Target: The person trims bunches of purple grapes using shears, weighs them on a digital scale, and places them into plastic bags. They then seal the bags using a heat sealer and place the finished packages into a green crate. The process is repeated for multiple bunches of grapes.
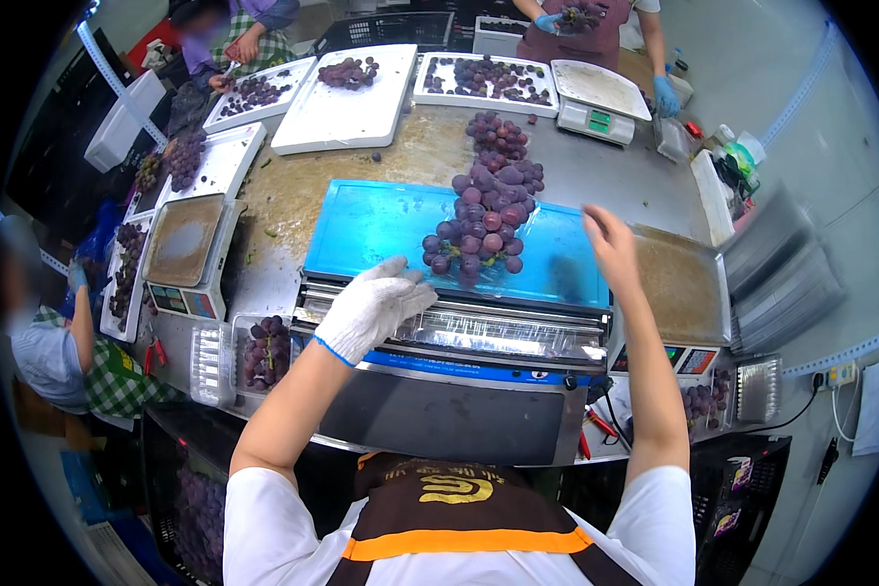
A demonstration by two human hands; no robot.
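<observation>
A bunch of dark purple grapes (479,225) lies on the bright blue top (361,225) of a film wrapping machine in front of me. More grapes (496,135) lie just beyond it on the metal table. Along the machine's near side runs a shiny roll of clear film (518,330). My left hand (379,305), in a white glove, rests over the film roll near the left of the bunch, its fingers stretched out. Bare, my right hand (610,242) is at the right edge of the blue top, fingers extended and apart from the grapes.
Scales stand at left (188,239), far right (601,93) and near right (684,293). White foam trays (347,107) with grapes line the far side. Clear boxes (215,366) of grapes and red-handled shears (601,422) flank the machine. Co-workers (596,39) work around the table.
</observation>
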